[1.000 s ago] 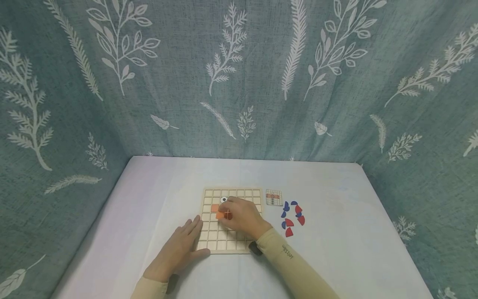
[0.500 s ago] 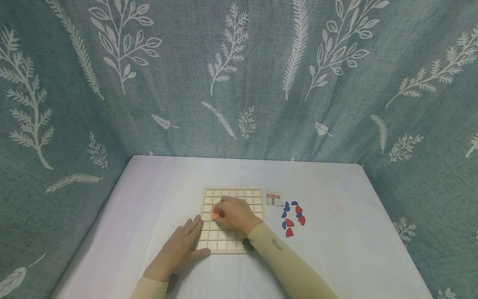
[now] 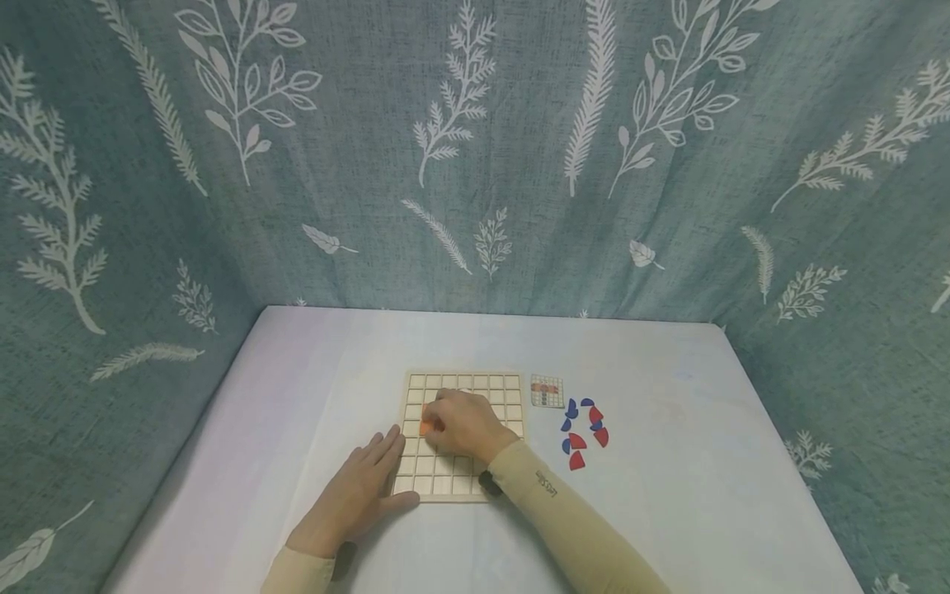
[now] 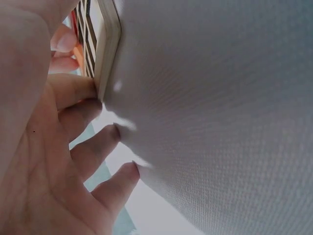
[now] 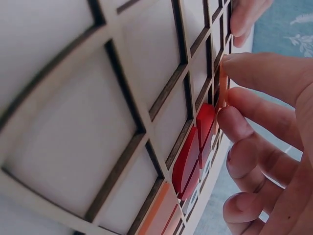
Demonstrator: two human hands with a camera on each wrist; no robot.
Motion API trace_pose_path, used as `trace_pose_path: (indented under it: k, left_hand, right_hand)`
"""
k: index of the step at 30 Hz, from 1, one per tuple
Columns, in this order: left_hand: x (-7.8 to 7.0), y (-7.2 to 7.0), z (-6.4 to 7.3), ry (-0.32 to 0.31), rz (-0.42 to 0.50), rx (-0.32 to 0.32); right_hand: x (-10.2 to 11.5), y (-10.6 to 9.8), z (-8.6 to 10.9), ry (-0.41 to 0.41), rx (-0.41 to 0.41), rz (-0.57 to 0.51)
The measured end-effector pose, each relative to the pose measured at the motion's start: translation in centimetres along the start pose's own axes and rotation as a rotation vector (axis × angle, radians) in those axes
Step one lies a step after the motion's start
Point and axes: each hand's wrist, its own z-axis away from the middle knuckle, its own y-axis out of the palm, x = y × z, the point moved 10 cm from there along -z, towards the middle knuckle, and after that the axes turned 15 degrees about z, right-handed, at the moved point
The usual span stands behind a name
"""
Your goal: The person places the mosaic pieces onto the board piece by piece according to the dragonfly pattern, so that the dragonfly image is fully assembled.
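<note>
My right hand [image 3: 469, 425] is over the left part of a wooden grid board [image 3: 445, 498]. In the right wrist view, its thumb and index finger pinch a thin orange tile [image 5: 223, 81] at a cell of the grid. Red pieces [image 5: 188, 159] and another orange tile [image 5: 157, 210] sit in cells nearby, with white pieces bearing dark marks [image 5: 208, 166] beside them. My left hand [image 3: 362, 488] rests at the board's left edge, fingers extended, the thumb by the near left corner. From the head view, my right hand hides most of the filled cells.
Right of the board lies a small card [image 3: 547, 391] printed with a grid pattern. Loose red pieces [image 3: 577, 442] and blue pieces [image 3: 571, 409] are scattered beside it on the white table [image 3: 683, 462]. A patterned green curtain [image 3: 371, 148] stands around the table's back and sides.
My right hand has moved a short way left over the board with the orange tile and then nearly stopped. The left hand has stayed at the board's edge.
</note>
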Motion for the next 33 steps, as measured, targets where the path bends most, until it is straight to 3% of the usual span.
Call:
trace_pose_path:
  k: [25, 33]
  left_hand:
    - [0.2, 0.1, -0.1, -0.017, -0.002, 0.003]
    - [0.1, 0.1, -0.1, -0.026, 0.004, 0.005]
  right_hand:
    - [-0.1, 0.7, 0.2, 0.031, 0.049, -0.009]
    - [-1.3, -1.7, 2.1, 0.039, -0.069, -0.015]
